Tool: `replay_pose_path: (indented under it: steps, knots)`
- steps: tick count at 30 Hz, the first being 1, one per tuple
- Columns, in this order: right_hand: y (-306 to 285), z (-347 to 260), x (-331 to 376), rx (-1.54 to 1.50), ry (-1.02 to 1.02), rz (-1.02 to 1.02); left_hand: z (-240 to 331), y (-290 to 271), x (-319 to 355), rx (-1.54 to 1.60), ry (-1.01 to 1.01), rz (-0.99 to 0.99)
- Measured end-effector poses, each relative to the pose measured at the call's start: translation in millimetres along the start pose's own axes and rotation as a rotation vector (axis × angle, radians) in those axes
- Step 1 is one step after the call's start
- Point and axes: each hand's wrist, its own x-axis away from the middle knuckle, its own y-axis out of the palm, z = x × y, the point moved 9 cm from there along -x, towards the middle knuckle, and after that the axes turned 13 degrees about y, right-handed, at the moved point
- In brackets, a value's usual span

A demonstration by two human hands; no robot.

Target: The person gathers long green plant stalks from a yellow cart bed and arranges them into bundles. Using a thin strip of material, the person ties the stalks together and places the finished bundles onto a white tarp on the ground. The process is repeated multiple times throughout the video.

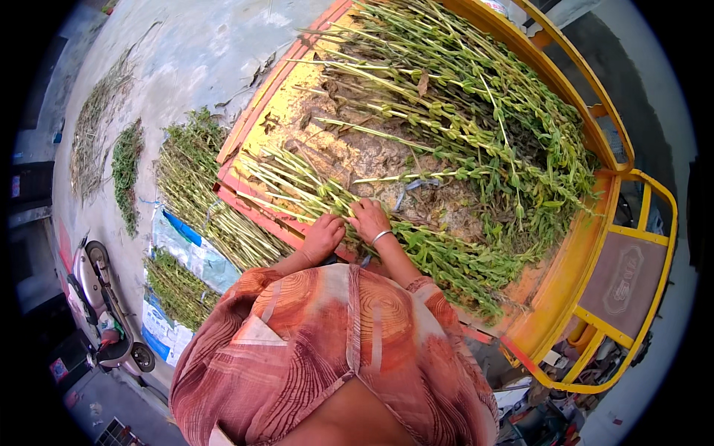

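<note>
A bundle of long green plant stalks (pixel 297 182) lies across the near edge of an orange cart bed (pixel 256 123). My left hand (pixel 323 236) is closed around the stalks at the bundle's near side. My right hand (pixel 370 219), with a bangle on the wrist, presses on the same bundle just to the right, fingers curled over the stems. A large heap of leafy green stalks (pixel 476 104) fills the far and right part of the bed. Dry soil and leaf litter (pixel 372 152) cover the middle of the bed.
More stalk bundles (pixel 197 193) lie on a printed sheet (pixel 186 260) on the concrete ground to the left, with further piles (pixel 126 171) beyond. A parked scooter (pixel 100 305) stands at lower left. The cart's yellow rail frame (pixel 625 245) curves round the right side.
</note>
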Motion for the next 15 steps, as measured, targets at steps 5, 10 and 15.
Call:
replay_pose_path:
  steps: [5, 10, 15]
  knots:
    - [-25, 48, -42, -0.146, -0.072, -0.064, -37, 17, -47, -0.083, -0.129, -0.166]
    - [-29, 51, 15, 0.149, -0.066, -0.063, -39, 42, -15, -0.114, -0.089, -0.349]
    - [-6, 66, 43, 0.269, -0.05, -0.192, -31, 44, 14, -0.171, -0.046, -0.33]
